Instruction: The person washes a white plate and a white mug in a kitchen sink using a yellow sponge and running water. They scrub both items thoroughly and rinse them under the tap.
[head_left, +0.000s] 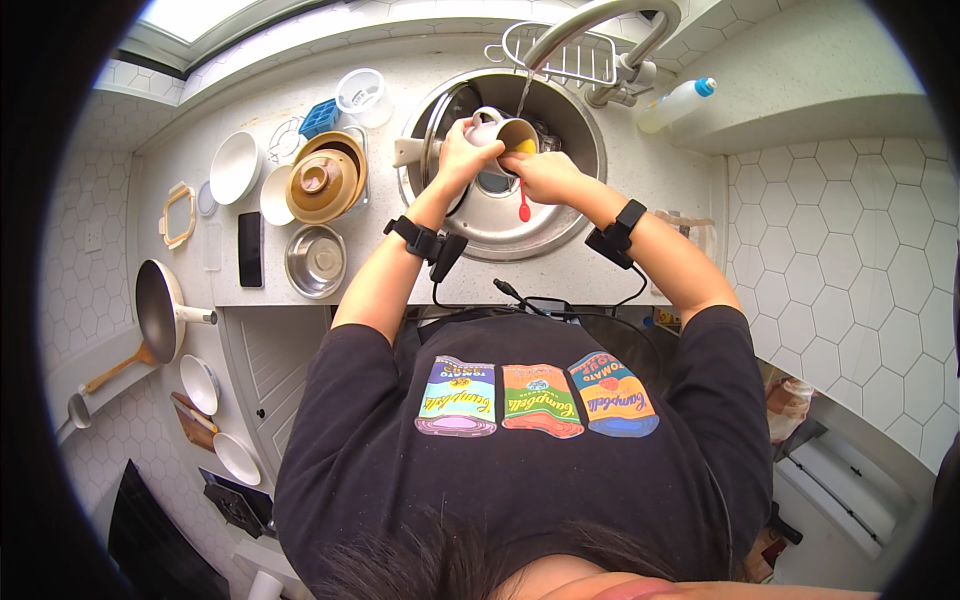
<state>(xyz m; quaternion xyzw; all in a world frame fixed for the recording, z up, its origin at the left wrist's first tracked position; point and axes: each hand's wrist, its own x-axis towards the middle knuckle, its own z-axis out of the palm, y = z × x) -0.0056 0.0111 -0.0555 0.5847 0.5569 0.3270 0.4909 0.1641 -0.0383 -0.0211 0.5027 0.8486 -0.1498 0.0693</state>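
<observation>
My left hand (463, 155) grips a white mug (486, 134) tilted on its side over the round steel sink (510, 236), its mouth facing right. My right hand (551, 178) has its fingers at the mug's mouth, pressing a yellow sponge (526, 146) inside; the fingertips are partly hidden. Just below that hand a red spoon (523, 210) shows over the sink; whether it is held or lying there I cannot tell. From the curved faucet (559, 34) a thin stream of water runs behind the mug. A glass lid (448, 112) leans at the sink's left side.
Left of the sink stand a brown clay pot lid (319, 184), a steel bowl (316, 261), white bowls (235, 166), a plastic tub (363, 94) and a phone (250, 250). A wire rack (574, 60) sits behind the sink. A blue-capped bottle (675, 105) lies to the right.
</observation>
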